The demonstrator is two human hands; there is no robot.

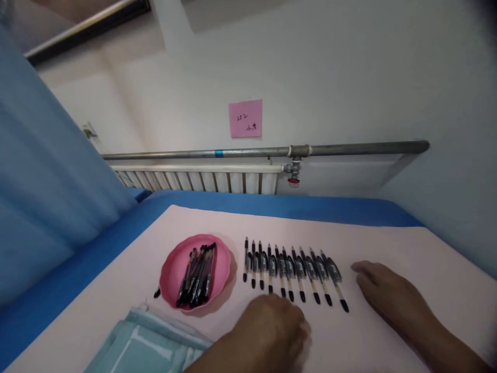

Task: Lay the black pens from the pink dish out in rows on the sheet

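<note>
Several black pens [312,277] lie side by side in a slanting row on the pink sheet, tips toward the wall, with dark pieces like pen caps lying among them. My left hand [272,324] is just below the row, fingers curled and closed, close to the lower end of one pen; its palm side is hidden, so I cannot make out what it holds. To the right of the last pen, my right hand [382,287] rests low over the sheet with fingers extended, apart from the pens. A pink scalloped dish [169,269] holds a bundle of more pens [198,277].
A single pen end [157,292] sticks out at the dish's left side. Folded light-blue cloth [135,344] lies at the front left. Beyond the blue table edge [272,200] are a radiator [217,181] and pipe [341,150]. A blue curtain [46,171] hangs left.
</note>
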